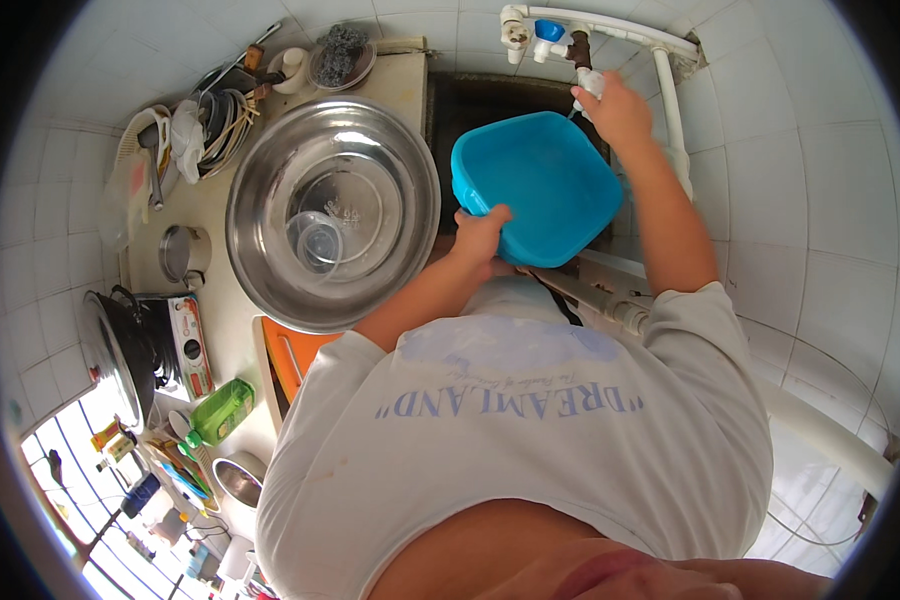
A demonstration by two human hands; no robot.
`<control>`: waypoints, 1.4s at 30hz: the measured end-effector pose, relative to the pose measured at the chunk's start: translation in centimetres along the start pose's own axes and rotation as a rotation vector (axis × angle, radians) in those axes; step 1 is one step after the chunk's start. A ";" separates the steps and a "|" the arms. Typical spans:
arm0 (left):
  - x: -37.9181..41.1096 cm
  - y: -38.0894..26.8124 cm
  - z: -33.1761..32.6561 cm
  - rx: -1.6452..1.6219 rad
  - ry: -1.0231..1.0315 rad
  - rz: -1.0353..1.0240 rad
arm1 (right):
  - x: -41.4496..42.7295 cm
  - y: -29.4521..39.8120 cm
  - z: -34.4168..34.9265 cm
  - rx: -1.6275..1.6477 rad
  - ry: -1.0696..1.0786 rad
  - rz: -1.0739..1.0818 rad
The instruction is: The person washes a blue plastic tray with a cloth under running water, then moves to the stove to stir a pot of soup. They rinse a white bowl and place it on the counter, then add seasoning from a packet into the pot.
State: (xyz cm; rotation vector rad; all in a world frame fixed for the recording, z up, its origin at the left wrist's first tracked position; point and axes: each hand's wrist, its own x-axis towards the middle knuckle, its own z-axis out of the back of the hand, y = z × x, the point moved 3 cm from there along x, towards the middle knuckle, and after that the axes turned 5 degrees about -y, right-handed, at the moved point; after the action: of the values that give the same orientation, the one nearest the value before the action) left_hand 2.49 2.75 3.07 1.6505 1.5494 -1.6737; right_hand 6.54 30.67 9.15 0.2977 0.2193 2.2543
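Observation:
My left hand (483, 238) grips the near-left rim of a blue plastic basin (541, 184), thumb over the edge. The basin is tilted over a dark sink (461, 101), and its inside looks bare, though I cannot tell whether a little water lies in it. My right hand (621, 114) is closed around a white plastic tap (591, 81) just beyond the basin's far right corner. Left of the basin, a large stainless steel bowl (270, 187) rests on the counter. Inside it lies a small clear plastic cup (316, 244).
Pipes (675, 120) run along the tiled wall at right. Along the left counter (259, 142) stand a steel mug (184, 253), a portable gas stove (189, 341) bearing a wok (124, 352), a green bottle (223, 412) and a pot (238, 480). A steel-wool scourer (337, 56) sits at the back.

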 end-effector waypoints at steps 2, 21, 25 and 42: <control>0.0 -0.4 1.2 0.010 0.057 -0.023 | -1.1 -1.3 -1.8 0.259 -0.134 -0.033; -4.0 -1.5 5.3 0.095 0.179 -0.128 | -4.2 -4.2 -12.5 -0.074 -0.013 0.081; -4.6 -1.4 5.2 0.110 0.134 -0.125 | -3.5 -5.0 -14.1 -0.030 0.026 0.053; -4.5 -2.5 6.7 0.075 0.090 -0.128 | -1.4 -6.4 -12.3 0.516 0.074 -0.212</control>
State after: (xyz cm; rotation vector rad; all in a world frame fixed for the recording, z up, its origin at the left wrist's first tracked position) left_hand -1.71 -3.83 6.31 1.7180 1.6867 -1.7644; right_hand 8.58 32.98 -4.49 0.4379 0.8369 1.9713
